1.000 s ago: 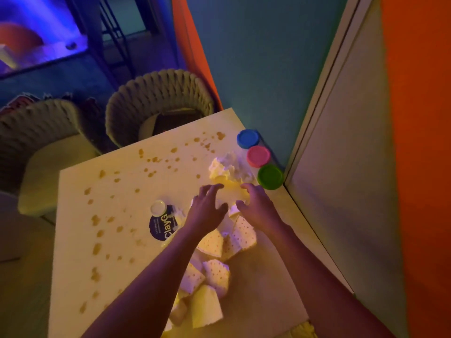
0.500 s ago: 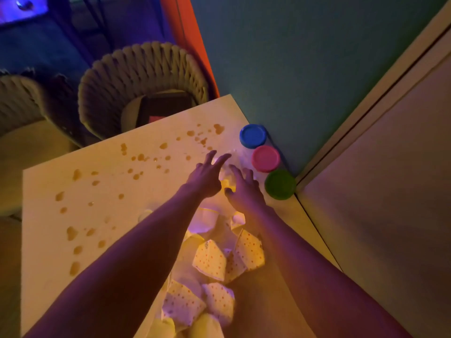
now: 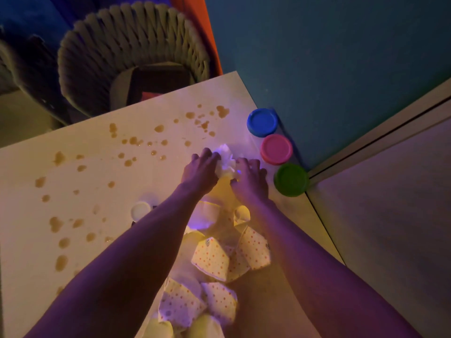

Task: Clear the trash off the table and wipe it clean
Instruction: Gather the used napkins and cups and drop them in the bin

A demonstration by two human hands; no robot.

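early stage. near edge, 6 o'clock: pile of dotted paper cups (image 3: 212,259) still on table (image 3: 85,276), none cleared. mid-table: left hand (image 3: 199,170) and right hand (image 3: 249,181) closing in on crumpled white tissue (image 3: 225,158) from both sides, fingers curled against it, touching; firm grip or not, cannot tell. 9 to 12 o'clock: brown spill drops (image 3: 131,140) unwiped. 2 o'clock, by wall: blue tub (image 3: 262,121), pink tub (image 3: 275,148), green tub (image 3: 290,179), lids on, contents hidden.
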